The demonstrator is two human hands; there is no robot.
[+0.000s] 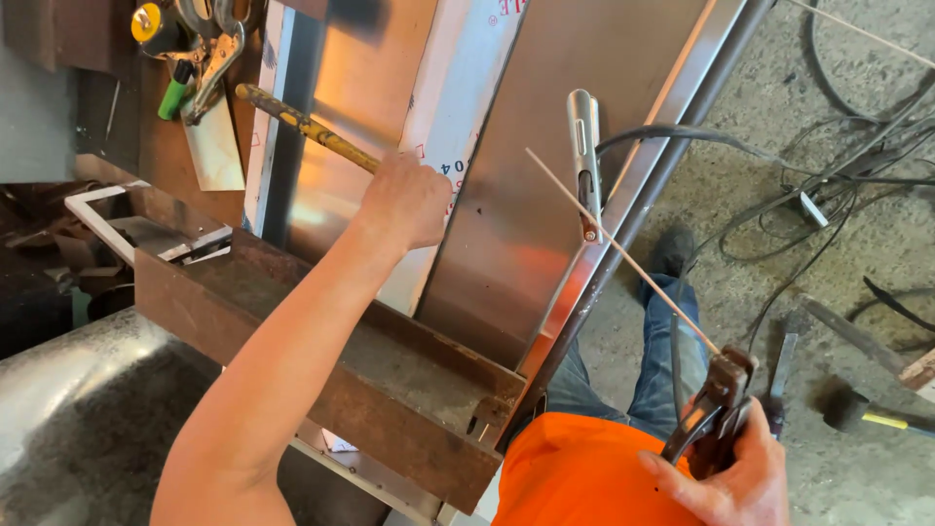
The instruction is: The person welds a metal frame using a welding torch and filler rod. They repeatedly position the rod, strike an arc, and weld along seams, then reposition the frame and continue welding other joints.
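At the far left of the frame we see a rusty steel channel point(321, 360) running down toward the lower middle, with a pair of locking pliers point(216, 68) and a green-capped marker point(175, 90) lying in the upper left corner. Just right of these, our left hand point(407, 203) is closed in a fist around the yellow-taped handle of a hammer point(302, 125); the handle runs up and left out of the fist, and its head is out of sight. The fist rests over the shiny steel sheets point(506, 195) that fill the upper middle.

Further right, a short steel tube point(584, 161) lies along the sheet's folded edge. A thin welding rod point(623, 251) crosses just at the tube's lower end. The rod slants down to the lower right, where it is clamped in an electrode holder point(716, 404), and our right hand point(730, 477) grips that holder, fingers wrapped around its handle. So the rod sits well clear of the fingers, reaching away from them up-left.

To do this well, we judge we should keep the holder hand steady, hold the hammer off the joint, and keep bare skin away from the rod. A second hammer point(872, 414) lies on the floor at the far right among cables point(828, 185).
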